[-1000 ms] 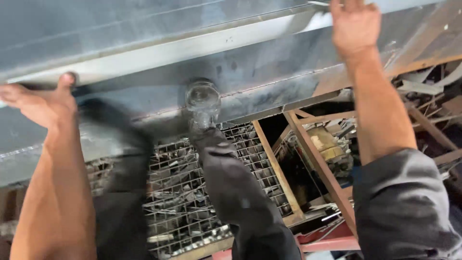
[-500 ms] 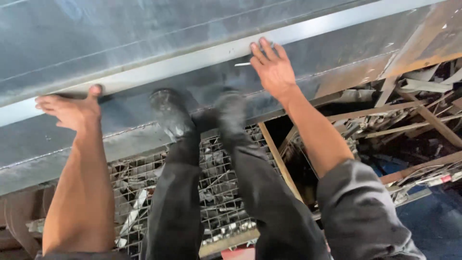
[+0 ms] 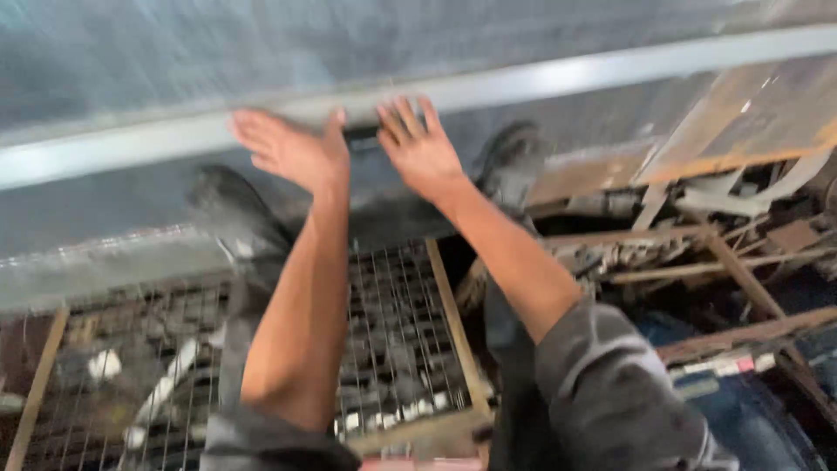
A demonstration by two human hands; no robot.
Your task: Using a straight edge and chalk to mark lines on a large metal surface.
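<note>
The broad grey sheet-metal panel [image 3: 261,52] looks dull and smooth; the wire mesh grate [image 3: 392,331] is metal, framed in rusty, rough angle bars [image 3: 453,323].

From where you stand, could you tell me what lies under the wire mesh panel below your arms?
Through the wire mesh panel show dark scrap pieces and a few pale, whitish bits, too blurred to identify. The left forearm, the right forearm and the dark trouser legs cover much of it.

Grey metal sheet [image 3: 261,52], large and flat, spanning the upper view; a pale folded rim [image 3: 558,78] runs along its near edge, slanting slightly upward to the right. Surface dull, blurred, lightly mottled throughout.
</note>
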